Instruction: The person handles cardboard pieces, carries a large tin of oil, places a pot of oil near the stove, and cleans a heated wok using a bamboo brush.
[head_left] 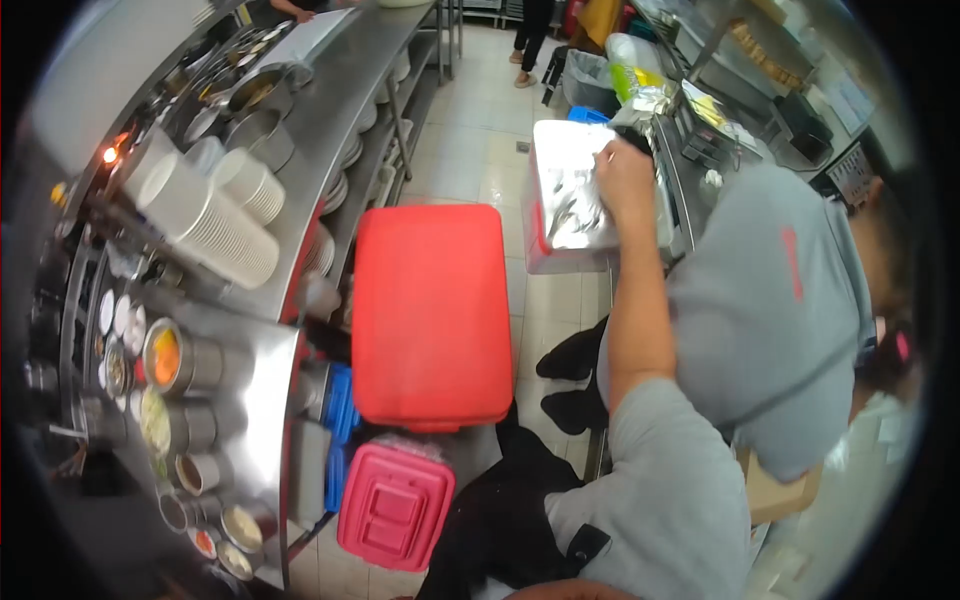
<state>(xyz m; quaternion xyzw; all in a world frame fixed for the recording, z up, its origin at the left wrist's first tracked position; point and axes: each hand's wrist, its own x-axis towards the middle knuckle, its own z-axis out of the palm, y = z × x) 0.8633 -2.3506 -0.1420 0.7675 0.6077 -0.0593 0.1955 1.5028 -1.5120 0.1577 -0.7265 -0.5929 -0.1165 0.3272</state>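
Observation:
My right hand [625, 178] reaches forward from a grey sleeve, its fingers curled closed at the right part of a shiny foil sheet [578, 205]. Whatever is between the fingers is too small to make out. The foil lies over a white-topped box with reddish sides [538, 228]. A dark item shows just behind the hand. Nearer to me, left of the foil, is a large red lid [432, 315], with a smaller pink lidded container [397, 507] below it. My left hand is out of view.
A co-worker in grey [775, 290] bends close on the right. A steel counter [262, 350] on the left holds stacked white tubs [215, 225] and several metal food pots [180, 360]. Further back are another person's legs [532, 40] and a bin [590, 80].

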